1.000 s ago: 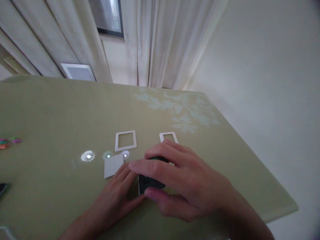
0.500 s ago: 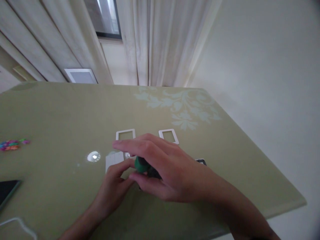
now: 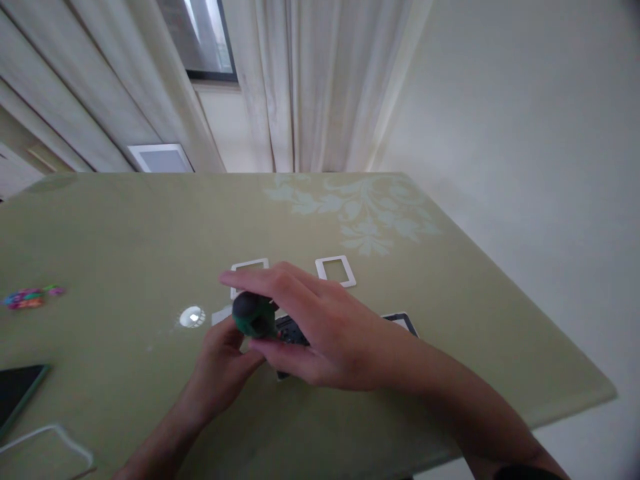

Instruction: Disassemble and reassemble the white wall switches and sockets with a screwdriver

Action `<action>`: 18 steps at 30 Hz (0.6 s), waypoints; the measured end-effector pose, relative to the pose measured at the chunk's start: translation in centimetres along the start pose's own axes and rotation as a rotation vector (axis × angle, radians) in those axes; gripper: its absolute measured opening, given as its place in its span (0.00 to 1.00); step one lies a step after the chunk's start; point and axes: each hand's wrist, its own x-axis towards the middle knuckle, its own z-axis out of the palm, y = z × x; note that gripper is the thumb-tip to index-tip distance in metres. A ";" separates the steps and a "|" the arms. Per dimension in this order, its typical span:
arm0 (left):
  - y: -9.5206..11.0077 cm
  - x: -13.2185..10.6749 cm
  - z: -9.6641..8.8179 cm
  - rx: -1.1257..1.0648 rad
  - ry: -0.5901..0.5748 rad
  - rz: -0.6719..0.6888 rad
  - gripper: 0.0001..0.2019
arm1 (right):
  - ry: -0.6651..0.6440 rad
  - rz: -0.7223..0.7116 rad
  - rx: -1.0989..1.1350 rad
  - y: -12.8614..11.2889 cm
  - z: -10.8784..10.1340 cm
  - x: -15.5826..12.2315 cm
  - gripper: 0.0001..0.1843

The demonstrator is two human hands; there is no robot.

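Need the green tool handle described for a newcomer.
Over the olive table, find the left grip and the right grip. Between them is the green tool handle, dark rounded end showing. It's thick and round, unlike the flat white frames beyond.

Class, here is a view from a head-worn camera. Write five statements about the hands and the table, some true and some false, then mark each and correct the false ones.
1. A green tool handle with a dark end shows beside the left hand. True.
2. Both white frames are fully uncovered. False: the right hand hides part of the left frame.
3. Small colourful pieces lie toward the table's left side. True.
4. The white cord lies at the far edge. False: the cord is at the near left.
5. A pale floral pattern decorates the table's far right area. True.
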 end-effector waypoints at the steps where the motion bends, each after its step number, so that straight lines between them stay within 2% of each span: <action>1: 0.0 0.0 -0.2 -0.008 -0.030 -0.002 0.06 | -0.010 0.003 0.005 0.0 0.0 0.0 0.31; 3: 0.1 -0.2 -0.5 -0.029 -0.119 -0.006 0.07 | -0.026 0.001 0.003 0.1 0.1 0.0 0.31; 5: 0.1 -0.3 -0.7 -0.034 -0.158 0.000 0.09 | -0.031 -0.013 -0.006 0.1 0.1 0.1 0.31; 10: 0.2 -0.5 0.1 -0.026 -0.001 -0.012 0.08 | -0.043 -0.019 0.016 -0.1 0.3 0.2 0.34; 12: 0.0 -0.7 0.2 -0.038 -0.014 -0.035 0.10 | -0.028 -0.014 0.029 -0.2 0.3 0.3 0.32; 15: -0.3 -1.1 0.0 -0.015 -0.122 -0.040 0.13 | 0.003 0.012 0.029 -0.1 0.4 0.2 0.32; 16: -0.3 -1.2 0.0 -0.005 -0.126 -0.041 0.13 | 0.006 0.018 0.028 -0.1 0.4 0.1 0.32; 18: -0.1 -1.3 0.2 -0.002 -0.062 -0.052 0.12 | -0.003 0.016 0.047 0.0 0.4 0.0 0.35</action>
